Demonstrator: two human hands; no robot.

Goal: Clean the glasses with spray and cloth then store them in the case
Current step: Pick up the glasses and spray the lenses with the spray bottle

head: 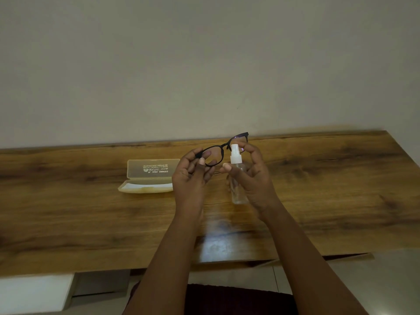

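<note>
Black-framed glasses (223,147) are held up above the wooden table (329,178); my left hand (191,178) pinches their left lens rim. My right hand (254,176) grips a small clear spray bottle (237,178) with a white nozzle, raised close in front of the right lens. To the left, an open translucent case (148,176) lies on the table with a white cloth (147,185) inside its lower half.
A plain wall rises right behind the table's far edge. The table's near edge runs across the bottom, with a white surface (34,294) below at the left and pale floor at the right.
</note>
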